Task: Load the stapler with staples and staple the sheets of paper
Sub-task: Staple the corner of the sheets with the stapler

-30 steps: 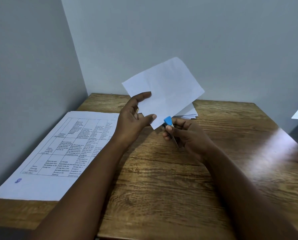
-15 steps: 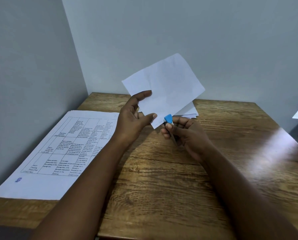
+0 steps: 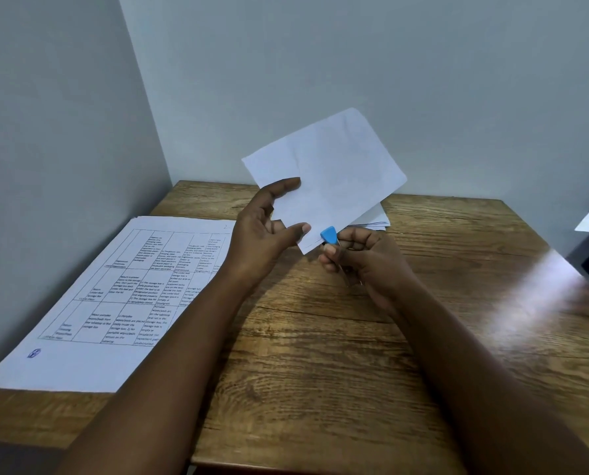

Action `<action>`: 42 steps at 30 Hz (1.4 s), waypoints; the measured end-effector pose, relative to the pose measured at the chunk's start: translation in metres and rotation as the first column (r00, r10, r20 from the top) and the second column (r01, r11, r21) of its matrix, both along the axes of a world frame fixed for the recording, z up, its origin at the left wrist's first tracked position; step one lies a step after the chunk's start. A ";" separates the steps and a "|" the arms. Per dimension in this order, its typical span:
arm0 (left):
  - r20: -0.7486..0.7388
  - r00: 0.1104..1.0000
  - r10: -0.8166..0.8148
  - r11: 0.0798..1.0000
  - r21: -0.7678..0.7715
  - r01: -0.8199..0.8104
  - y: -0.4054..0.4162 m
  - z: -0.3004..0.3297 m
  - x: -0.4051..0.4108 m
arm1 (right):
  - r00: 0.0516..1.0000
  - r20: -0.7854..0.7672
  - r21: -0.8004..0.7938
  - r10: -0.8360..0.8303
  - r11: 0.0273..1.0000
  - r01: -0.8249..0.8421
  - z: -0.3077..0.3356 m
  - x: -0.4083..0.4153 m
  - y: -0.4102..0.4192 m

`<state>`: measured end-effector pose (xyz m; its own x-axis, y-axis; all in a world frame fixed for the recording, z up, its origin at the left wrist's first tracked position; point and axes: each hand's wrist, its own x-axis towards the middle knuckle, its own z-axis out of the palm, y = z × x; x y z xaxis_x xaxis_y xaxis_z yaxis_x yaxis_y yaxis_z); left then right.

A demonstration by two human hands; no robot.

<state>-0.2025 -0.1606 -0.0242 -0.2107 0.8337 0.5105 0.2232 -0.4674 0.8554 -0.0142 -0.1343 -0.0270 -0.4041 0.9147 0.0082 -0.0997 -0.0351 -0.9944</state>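
My left hand (image 3: 265, 231) pinches the sheets (image 3: 327, 180) up over the far surface (image 3: 320, 354), while my right hand (image 3: 365, 262) grips the blue stapler (image 3: 329, 234) at their near corner.

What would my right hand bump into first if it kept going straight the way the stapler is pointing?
Most likely the lower corner of the white folded paper held by the left hand. The right hand aims the small blue-tipped stapler right at that corner, though exact depth is unclear.
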 end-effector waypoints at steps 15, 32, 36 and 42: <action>0.127 0.980 -0.150 0.986 -0.053 0.158 -0.004 0.005 -0.002 | 0.896 -0.405 -0.122 -0.182 0.982 0.144 0.004 0.017 0.021; 0.102 0.993 -0.061 0.950 -0.300 0.089 -0.013 0.005 0.018 | 0.705 -0.506 -0.194 -0.497 0.862 0.468 0.010 0.036 0.028; 0.077 0.997 -0.019 0.943 -0.330 0.043 -0.013 0.008 0.014 | 0.755 -0.479 -0.122 -0.448 0.885 0.449 0.012 0.031 0.022; 0.168 0.986 -0.018 0.944 -0.322 0.072 -0.013 0.010 0.016 | 0.780 -0.444 -0.098 -0.440 0.890 0.446 0.014 0.032 0.019</action>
<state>-0.1868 -0.1741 -0.0146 -0.2257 0.9590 0.1715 0.0554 -0.1631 0.9850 0.0178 -0.1148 -0.0125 0.0965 0.9906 0.0972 -0.5294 0.1338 -0.8378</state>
